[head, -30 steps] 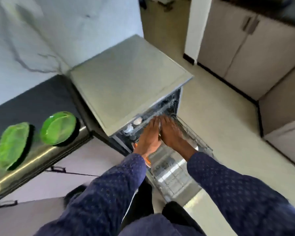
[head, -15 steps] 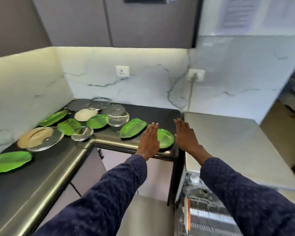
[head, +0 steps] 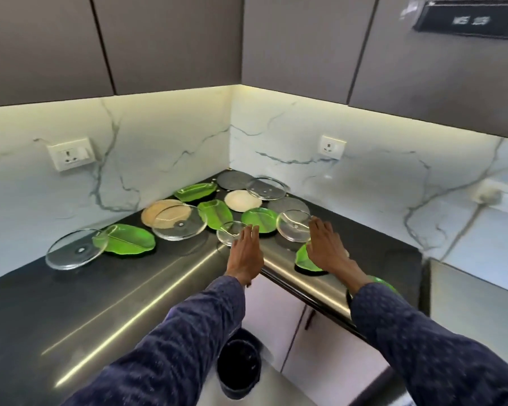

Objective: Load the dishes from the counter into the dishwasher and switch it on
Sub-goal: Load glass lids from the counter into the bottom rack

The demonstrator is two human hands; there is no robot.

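Neither grip holds anything: your left hand (head: 245,254) and right hand (head: 326,247) hover flat-fingered over slick, breakable glass lids (head: 294,229); lift them by the rim.

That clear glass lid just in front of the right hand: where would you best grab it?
Probably by its near rim. The glass lid lies flat and looks smooth, so pinch the edge with the right hand, which is open beside it, thumb above and fingers slipped under from the front.
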